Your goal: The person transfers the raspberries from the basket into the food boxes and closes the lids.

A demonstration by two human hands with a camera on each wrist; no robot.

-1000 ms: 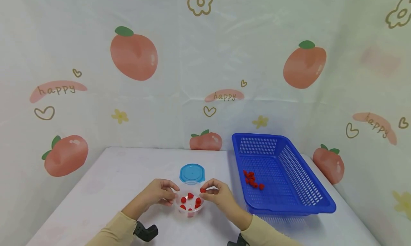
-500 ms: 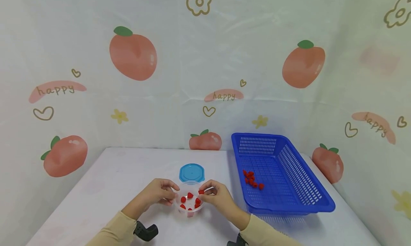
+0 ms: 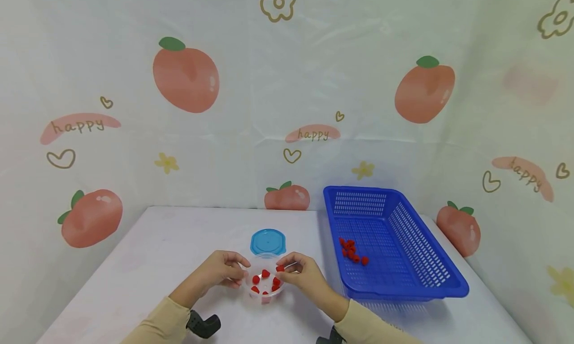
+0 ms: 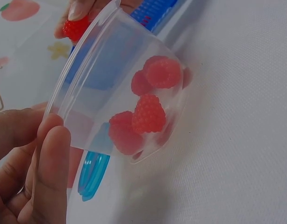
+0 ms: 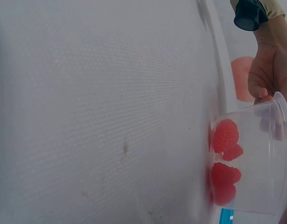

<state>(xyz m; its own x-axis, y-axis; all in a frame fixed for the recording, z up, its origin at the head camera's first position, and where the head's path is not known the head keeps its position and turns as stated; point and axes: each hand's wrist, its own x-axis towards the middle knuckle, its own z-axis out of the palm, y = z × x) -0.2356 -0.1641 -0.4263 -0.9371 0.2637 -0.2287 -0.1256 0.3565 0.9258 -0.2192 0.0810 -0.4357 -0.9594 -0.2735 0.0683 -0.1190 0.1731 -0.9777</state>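
1 berry (image 3: 280,268), pinched by the right hand (image 3: 304,272), is now edged slightly inward at the tub's (image 4: 118,88) right rim, apparently better placed for release; the tub's left rim is held by the left hand (image 3: 219,268).

Between your two hands, left hand (image 3: 224,269) and right hand (image 3: 305,271): one clear tub (image 4: 94,112). Inside it, at least six raspberries (image 3: 266,273); near its rim, one held raspberry (image 3: 280,268). Behind it, one blue lid (image 3: 267,242). To its right, one blue basket (image 3: 405,292), with several clustered berries (image 3: 351,253), exact count unclear.
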